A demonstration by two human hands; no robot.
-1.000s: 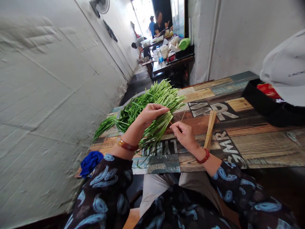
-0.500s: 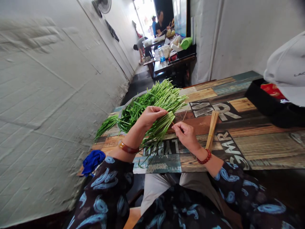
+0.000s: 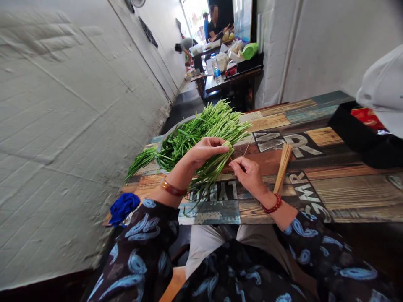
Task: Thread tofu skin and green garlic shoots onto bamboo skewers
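Note:
My left hand (image 3: 208, 149) is closed on the pale stem ends of a few garlic chives (image 3: 227, 145), held over the front of a large heap of garlic chives (image 3: 217, 121). Just right of it, my right hand (image 3: 247, 171) pinches a thin bamboo skewer (image 3: 231, 159), whose tip meets the stems by my left fingertips. The heap lies in a grey basin (image 3: 171, 132), leaves to the left and stem ends to the right. A bundle of bamboo skewers (image 3: 283, 165) rests on the table, right of my right hand. Another thin stick (image 3: 247, 147) lies behind that hand.
The wood-patterned table (image 3: 343, 195) has a blue cloth (image 3: 124, 208) at its left corner and more chives (image 3: 141, 161) beside the basin. A black box (image 3: 352, 130) and white cap (image 3: 382, 90) stand at right. People and a cluttered table (image 3: 215, 88) are farther back.
My left fingers have slid slightly toward the stem ends, still holding the chives. My right hand keeps its pinch on the skewer. The whole view has shifted a little.

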